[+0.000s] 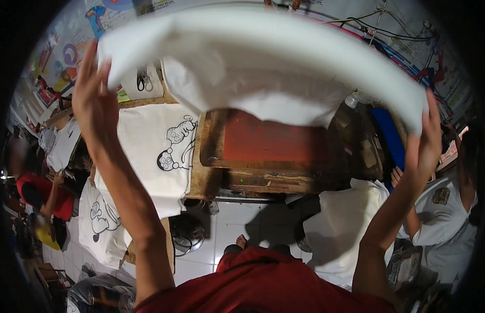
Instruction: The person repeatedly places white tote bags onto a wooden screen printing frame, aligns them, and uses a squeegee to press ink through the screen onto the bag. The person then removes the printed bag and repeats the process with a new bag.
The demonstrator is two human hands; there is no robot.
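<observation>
A wide sheet of white cloth [284, 47] is stretched in the air between my raised arms, its upper edge smeared by motion. My left hand [96, 88] grips one end at the upper left, fingers closed on the edge. At the far right my right hand [428, 130] holds the other end. The cloth's lower part hangs over the far side of an orange-red flat panel [274, 141] on the wooden table, hiding part of it.
White cloth with a black cartoon print [143, 135] covers the table's left part. Another printed piece [99, 224] hangs lower left. Plain white cloth [341, 229] is heaped right. A person in white [446, 208] is close on the right; one in red [60, 195] is left.
</observation>
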